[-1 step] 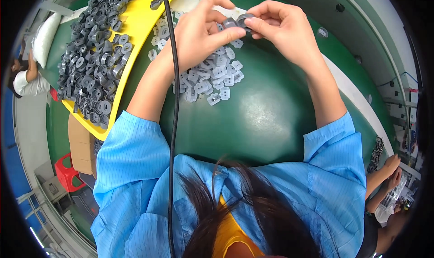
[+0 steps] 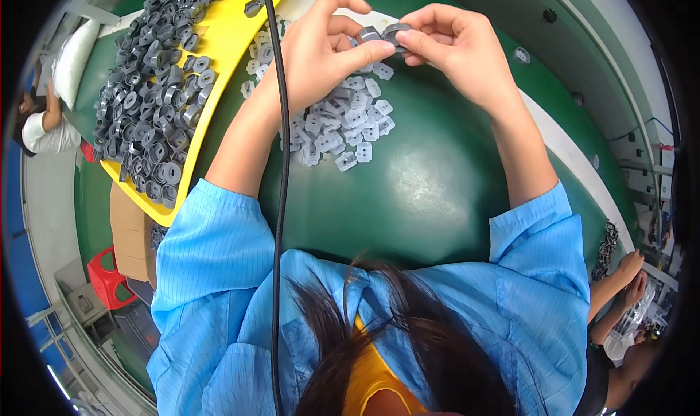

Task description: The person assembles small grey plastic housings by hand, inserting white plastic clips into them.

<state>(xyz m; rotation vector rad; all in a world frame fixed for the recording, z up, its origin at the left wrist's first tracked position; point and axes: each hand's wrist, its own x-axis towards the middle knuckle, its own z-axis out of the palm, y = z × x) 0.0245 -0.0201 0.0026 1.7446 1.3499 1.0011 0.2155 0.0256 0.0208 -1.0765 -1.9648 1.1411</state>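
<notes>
Near the table's far edge, both of my hands are raised close together. My left hand (image 2: 315, 60) pinches a dark grey round plastic part (image 2: 369, 35) between thumb and fingers, its index finger lifted off. Beside it, my right hand (image 2: 461, 51) grips another dark grey ring-shaped part (image 2: 395, 31) between thumb and forefinger. The two parts sit side by side, seemingly touching; fingers hide portions of both. Under and behind my left hand lies a heap of small pale grey plates (image 2: 355, 117) with holes, on the green table.
A yellow tray (image 2: 235, 29) at the left holds many dark grey round parts (image 2: 149, 99). A black cable (image 2: 281, 197) hangs across my left forearm. A cardboard box (image 2: 131, 234) and red stool (image 2: 109, 277) stand lower left. Another person's hands (image 2: 631, 270) work at the right.
My left index finger and thumb have drawn back very slightly. Both hands keep their grip on the grey parts.
</notes>
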